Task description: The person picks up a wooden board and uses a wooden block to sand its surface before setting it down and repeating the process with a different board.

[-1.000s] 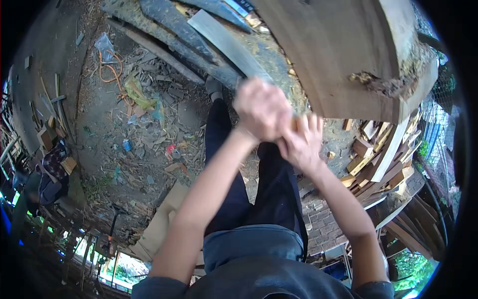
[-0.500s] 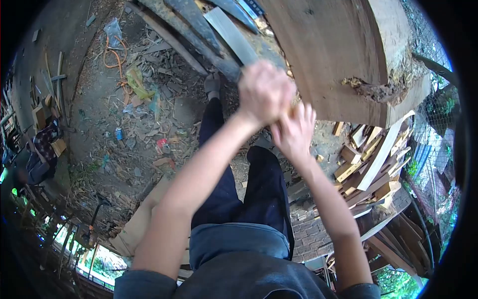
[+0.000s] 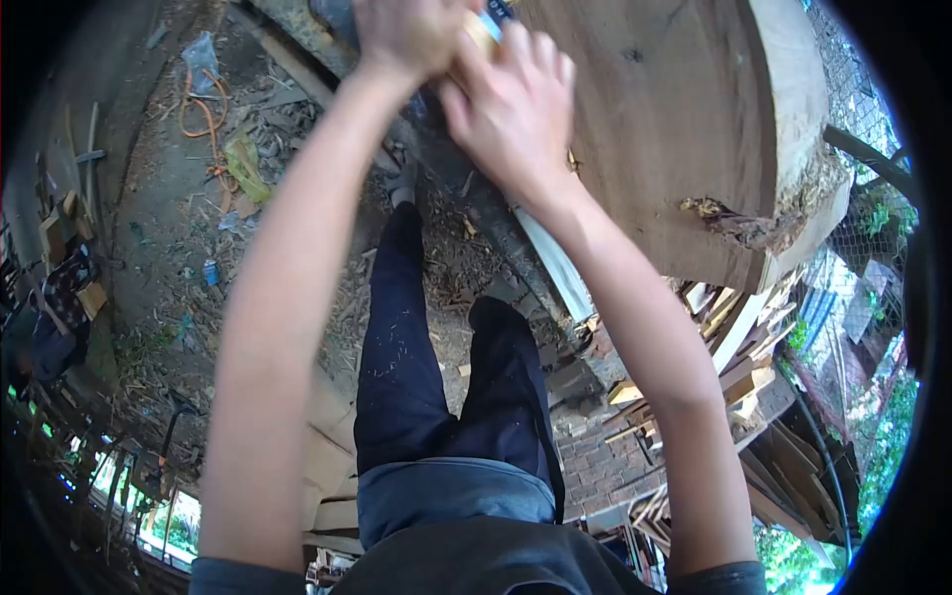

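Observation:
Both of my hands are on what looks like a wooden hand plane (image 3: 483,35), mostly covered by my fingers. My left hand (image 3: 412,35), smeared by motion at the top edge, is closed round it. My right hand (image 3: 518,109) grips its near end, thumb and fingers bent over it. Under my right forearm a long pale strip of wood (image 3: 553,263) lies on a dark, worn beam (image 3: 436,149). My hands cover the strip's far part.
A thick wooden slab (image 3: 654,129) with a rough bark edge stands at the right. Offcuts (image 3: 729,327) are piled below it. Chips, an orange rope (image 3: 210,129) and plastic litter the ground at the left. A seated person (image 3: 59,307) is at the far left.
Both hands have slid forward, up and to the left, with the plane. More of the strip now shows behind them. The view has shifted a little.

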{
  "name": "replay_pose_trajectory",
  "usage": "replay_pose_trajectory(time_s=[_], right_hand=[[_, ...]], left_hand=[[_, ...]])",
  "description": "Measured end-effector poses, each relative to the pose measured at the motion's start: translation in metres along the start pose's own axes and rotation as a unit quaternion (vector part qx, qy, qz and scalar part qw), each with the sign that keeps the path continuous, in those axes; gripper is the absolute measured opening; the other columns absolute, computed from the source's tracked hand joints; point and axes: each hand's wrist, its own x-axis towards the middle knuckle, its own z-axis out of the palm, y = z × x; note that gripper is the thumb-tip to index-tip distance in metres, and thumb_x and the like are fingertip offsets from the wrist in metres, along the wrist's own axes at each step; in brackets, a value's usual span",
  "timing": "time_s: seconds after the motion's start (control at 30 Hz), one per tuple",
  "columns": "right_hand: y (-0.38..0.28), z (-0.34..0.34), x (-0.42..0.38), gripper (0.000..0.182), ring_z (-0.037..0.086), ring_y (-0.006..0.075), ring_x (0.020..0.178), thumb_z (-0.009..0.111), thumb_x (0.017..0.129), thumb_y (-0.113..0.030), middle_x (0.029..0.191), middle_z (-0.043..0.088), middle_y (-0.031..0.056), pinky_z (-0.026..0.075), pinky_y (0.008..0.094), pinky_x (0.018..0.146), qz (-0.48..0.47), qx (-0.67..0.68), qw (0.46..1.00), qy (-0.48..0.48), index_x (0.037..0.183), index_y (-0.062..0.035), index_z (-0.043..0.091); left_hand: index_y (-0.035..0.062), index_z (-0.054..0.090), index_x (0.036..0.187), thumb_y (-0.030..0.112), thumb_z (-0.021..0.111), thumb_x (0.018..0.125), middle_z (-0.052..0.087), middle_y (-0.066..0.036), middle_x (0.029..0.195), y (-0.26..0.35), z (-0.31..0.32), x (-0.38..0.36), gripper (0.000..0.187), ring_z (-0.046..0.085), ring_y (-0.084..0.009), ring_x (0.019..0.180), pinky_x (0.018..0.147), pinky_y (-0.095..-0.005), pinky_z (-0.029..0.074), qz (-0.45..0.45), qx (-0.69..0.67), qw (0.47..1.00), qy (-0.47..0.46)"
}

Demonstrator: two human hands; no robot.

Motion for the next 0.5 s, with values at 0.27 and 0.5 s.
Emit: replay_pose_trajectory(time_s=[0.27, 0.5], right_hand=[[0.007, -0.067, -0.148, 0.045, 0.049, 0.0353, 0.100, 0.073, 0.072, -0.023, 0.103, 0.052, 0.0159, 0.039, 0.0471, 0.083, 0.046, 0.031, 0.992, -0.116, 0.116, -0.0174, 0.065], [0.027, -0.129, -0.280, 0.036, 0.045, 0.0349, 0.085, 0.074, 0.070, -0.027, 0.091, 0.047, 0.0146, 0.036, 0.0470, 0.074, 0.075, 0.011, 0.975, -0.211, 0.102, -0.0119, 0.067]], left_hand=[[0.0133, 0.059, 0.067, 0.028, 0.044, 0.094, 0.056, -0.009, 0.070, 0.116, 0.014, -0.110, 0.035, 0.057, -0.0307, 0.076, 0.080, -0.0453, 0.043, 0.000, 0.008, 1.000, -0.010], [0.0173, 0.067, 0.067, 0.032, 0.055, 0.091, 0.065, 0.000, 0.075, 0.240, 0.030, -0.198, 0.031, 0.061, -0.0180, 0.078, 0.096, -0.0409, 0.040, -0.069, -0.092, 0.989, -0.094]])
